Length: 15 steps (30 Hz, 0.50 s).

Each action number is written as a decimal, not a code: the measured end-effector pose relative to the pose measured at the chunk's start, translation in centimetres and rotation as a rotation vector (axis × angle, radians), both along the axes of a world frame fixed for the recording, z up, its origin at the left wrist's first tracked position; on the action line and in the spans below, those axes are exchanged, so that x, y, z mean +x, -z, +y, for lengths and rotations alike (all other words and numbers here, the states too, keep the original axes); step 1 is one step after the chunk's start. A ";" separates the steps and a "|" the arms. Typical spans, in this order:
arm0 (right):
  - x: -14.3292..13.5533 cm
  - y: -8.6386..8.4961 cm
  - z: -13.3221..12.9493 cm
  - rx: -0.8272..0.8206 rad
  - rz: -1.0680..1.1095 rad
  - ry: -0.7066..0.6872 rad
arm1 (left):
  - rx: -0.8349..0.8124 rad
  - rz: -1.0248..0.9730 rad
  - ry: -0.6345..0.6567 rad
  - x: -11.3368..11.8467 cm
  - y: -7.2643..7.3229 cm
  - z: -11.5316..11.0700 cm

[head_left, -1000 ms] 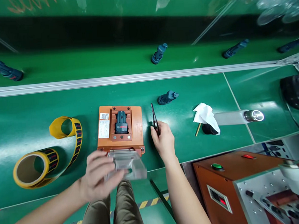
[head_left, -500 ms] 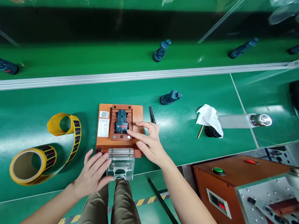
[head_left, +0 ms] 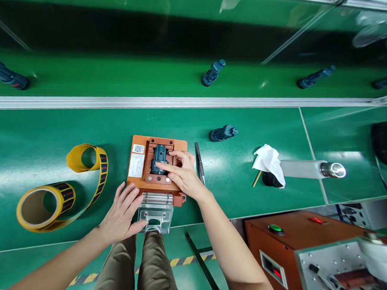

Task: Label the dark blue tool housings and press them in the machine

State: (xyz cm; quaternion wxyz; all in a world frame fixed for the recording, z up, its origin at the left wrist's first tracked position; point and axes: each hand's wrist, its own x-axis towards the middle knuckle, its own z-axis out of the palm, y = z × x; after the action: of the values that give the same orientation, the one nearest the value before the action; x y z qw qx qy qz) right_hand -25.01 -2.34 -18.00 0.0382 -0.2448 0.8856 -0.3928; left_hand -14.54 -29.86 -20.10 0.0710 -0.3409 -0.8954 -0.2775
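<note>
Battery pack (head_left: 160,152) touches right hand (head_left: 188,176) (left hand (head_left: 121,216) apart, lower-left).

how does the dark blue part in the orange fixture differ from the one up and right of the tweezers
The fixture part sits in a recess of the orange fixture; the loose part is on the green bench. The fixture part's narrow end points toward the picture's top, the loose part's toward its right. The right hand has a finger on the fixture part; no hand touches the loose part. Both are dark blue.
</note>
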 end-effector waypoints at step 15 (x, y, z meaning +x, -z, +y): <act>-0.3 -1.8 -2.9 -0.074 -0.115 0.320 | -0.006 -0.013 -0.040 0.3 0.4 -0.1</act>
State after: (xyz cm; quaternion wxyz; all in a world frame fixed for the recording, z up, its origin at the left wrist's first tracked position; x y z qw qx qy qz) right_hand -25.36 -5.23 -16.21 0.0165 -0.0789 0.8945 -0.4397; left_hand -14.28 -29.96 -20.52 0.0695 -0.3213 -0.9033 -0.2756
